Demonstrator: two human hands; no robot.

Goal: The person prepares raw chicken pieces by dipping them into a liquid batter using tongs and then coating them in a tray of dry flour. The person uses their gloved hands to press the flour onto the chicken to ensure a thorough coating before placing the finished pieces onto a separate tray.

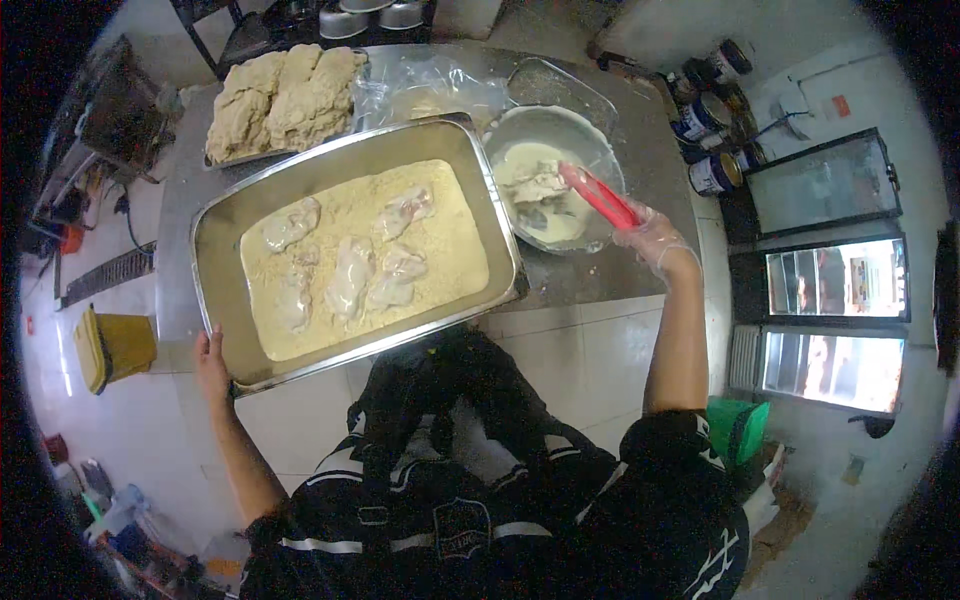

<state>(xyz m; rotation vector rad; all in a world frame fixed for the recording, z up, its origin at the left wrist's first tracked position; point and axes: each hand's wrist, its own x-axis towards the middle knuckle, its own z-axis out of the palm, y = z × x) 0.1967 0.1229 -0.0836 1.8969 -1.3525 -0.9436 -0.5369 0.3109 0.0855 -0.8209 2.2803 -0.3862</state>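
Note:
My bare left hand (212,367) grips the near left corner of a deep steel pan (219,244), which sits askew at the table's front edge. Pale yellow flour or breading (457,262) covers its floor, and several wet, batter-coated meat pieces (349,279) lie on top. My right hand (654,238), in a clear plastic glove, is closed around red-handled tongs (598,196). The tongs reach into a round bowl (596,142) of pale batter (566,226), to the right of the pan. At their tip a lumpy, pale mass (534,184) shows; whether they pinch it is unclear.
Behind the pan, a tray is heaped with pale, floury chunks (311,94). A clear plastic bag (431,86) and a shallow tray (559,81) are on the steel table (615,277) too. Yellow bin (120,349) on the floor at left; cans (716,174) and glass-fronted cabinets (832,277) at right.

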